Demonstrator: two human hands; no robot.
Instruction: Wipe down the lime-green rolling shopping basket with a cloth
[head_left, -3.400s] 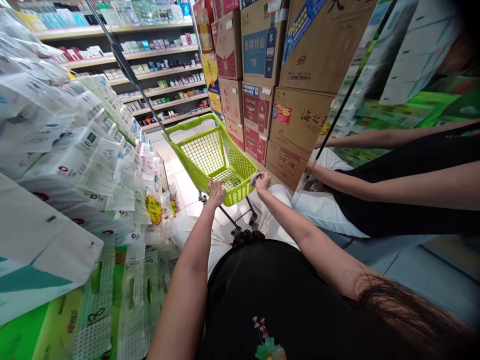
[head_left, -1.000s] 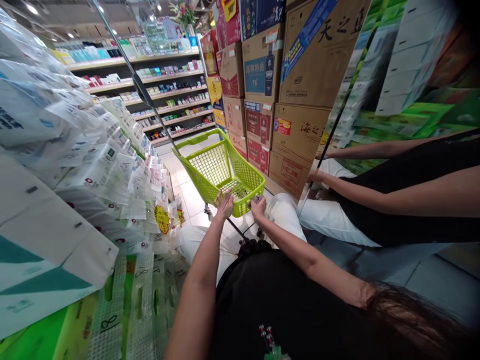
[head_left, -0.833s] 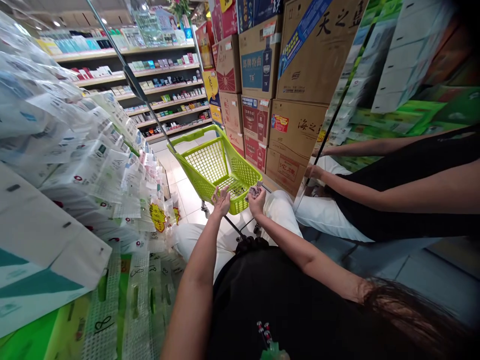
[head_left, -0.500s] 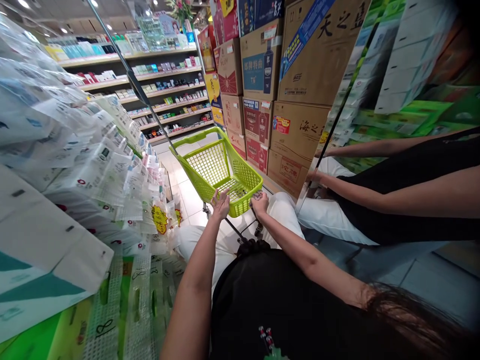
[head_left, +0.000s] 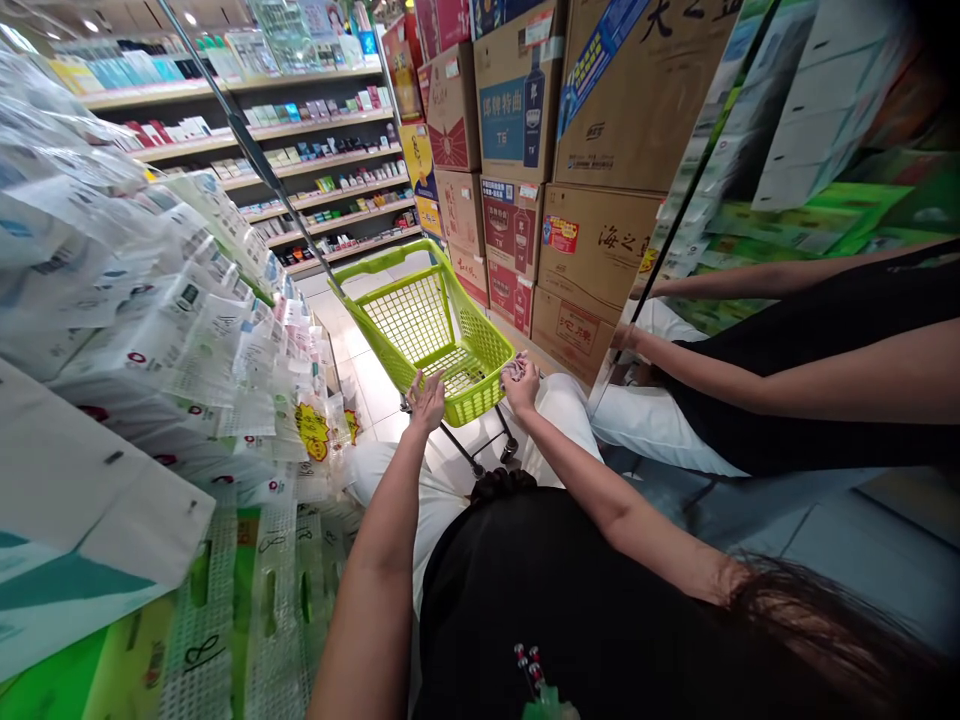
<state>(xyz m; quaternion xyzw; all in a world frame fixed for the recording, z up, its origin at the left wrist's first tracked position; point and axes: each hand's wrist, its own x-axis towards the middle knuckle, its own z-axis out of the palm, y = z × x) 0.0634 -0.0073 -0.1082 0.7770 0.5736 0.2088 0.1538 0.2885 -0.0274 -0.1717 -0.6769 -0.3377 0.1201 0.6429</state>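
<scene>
A lime-green plastic shopping cart (head_left: 424, 322) stands in the aisle in front of me, nothing visible in its basket. My left hand (head_left: 427, 400) rests on the near rim of the basket with its fingers spread. My right hand (head_left: 522, 382) is closed round a small greyish cloth (head_left: 513, 369), pressed against the near right corner of the cart.
Stacked packs of tissue paper (head_left: 150, 330) fill the left side. Cardboard boxes (head_left: 600, 240) are piled on the right behind the cart. Shelves of small goods (head_left: 300, 150) line the far wall. A mirrored panel (head_left: 787, 300) at right reflects arms and white trousers.
My right hand with the cloth has shifted back and forth along the cart's near right rim. My left hand has stayed on the rim. The view has swayed slightly.
</scene>
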